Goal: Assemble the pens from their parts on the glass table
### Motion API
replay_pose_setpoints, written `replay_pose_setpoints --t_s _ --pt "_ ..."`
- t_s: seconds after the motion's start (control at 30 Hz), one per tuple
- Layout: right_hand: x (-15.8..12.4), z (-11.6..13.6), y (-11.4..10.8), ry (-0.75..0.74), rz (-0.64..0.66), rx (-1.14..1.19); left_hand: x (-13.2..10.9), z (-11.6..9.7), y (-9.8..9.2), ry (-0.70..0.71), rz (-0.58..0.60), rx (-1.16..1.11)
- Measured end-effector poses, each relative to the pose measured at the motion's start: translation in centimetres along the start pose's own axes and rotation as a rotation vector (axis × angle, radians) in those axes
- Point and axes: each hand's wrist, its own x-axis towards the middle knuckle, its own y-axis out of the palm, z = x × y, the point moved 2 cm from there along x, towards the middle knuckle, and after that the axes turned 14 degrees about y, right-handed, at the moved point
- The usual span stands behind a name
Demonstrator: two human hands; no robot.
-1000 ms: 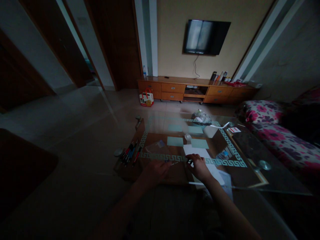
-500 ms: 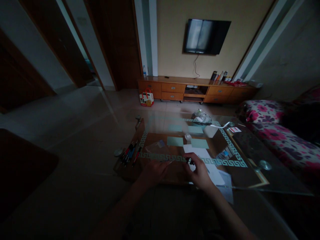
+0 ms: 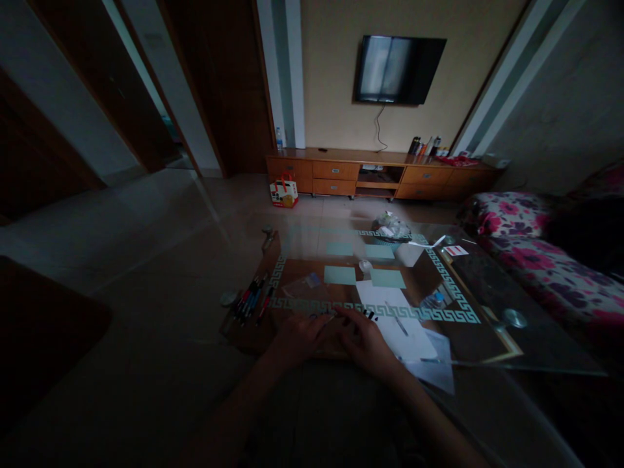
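Note:
My left hand (image 3: 297, 335) is closed around a thin light-tipped item, probably a pen, at the near edge of the glass table (image 3: 550, 338). Close beside it on the right, my right hand (image 3: 363, 338) has its fingers bent toward the left fingertips; what they hold is too dark to tell. Small black pieces (image 3: 370, 316) show just beyond the right hand. White paper sheets (image 3: 407, 341) with a pen (image 3: 397, 320) on them lie to its right. Several dark, blue and red pens (image 3: 251, 300) are bunched at the table's left end. A clear plastic sleeve (image 3: 305, 287) lies beyond my left hand.
Pale green rectangles (image 3: 340, 275) and a small round clear object (image 3: 365, 266) are mid-table. A crumpled plastic bag (image 3: 391, 227) sits at the far edge, a red-and-white card (image 3: 456, 250) to its right. A flowered sofa (image 3: 541, 260) stands at the right.
My right hand has moved left, closer to my left hand, uncovering more of the paper and the pen on it. My left hand has barely moved. The view has shifted slightly.

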Motion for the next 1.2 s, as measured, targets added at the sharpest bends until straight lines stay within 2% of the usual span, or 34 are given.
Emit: replay_pose_setpoints --t_s 0.23,0.43,0.57,0.97,1.1,1.2 --pt "0.2 -0.1 -0.4 0.036 -0.032 0.022 0.1 0.0 -0.1 -0.017 0.027 0.013" --pt "0.8 -1.1 -1.6 0.149 -0.174 0.083 0.0 0.1 -0.1 -0.014 0.024 0.014" --pt "1.1 -1.7 -2.1 0.171 -0.24 0.107 0.0 0.1 0.0 -0.021 0.02 0.011" --pt "1.0 -1.8 -2.5 0.168 -0.275 0.153 0.0 0.1 -0.1 -0.035 0.027 -0.062" --pt "1.5 -2.7 -3.6 0.176 -0.294 0.066 -0.1 0.2 -0.1 -0.037 0.023 -0.046" --pt "2.0 -3.8 -4.7 0.148 -0.325 -0.112 0.0 0.1 -0.1 -0.039 0.027 -0.047"
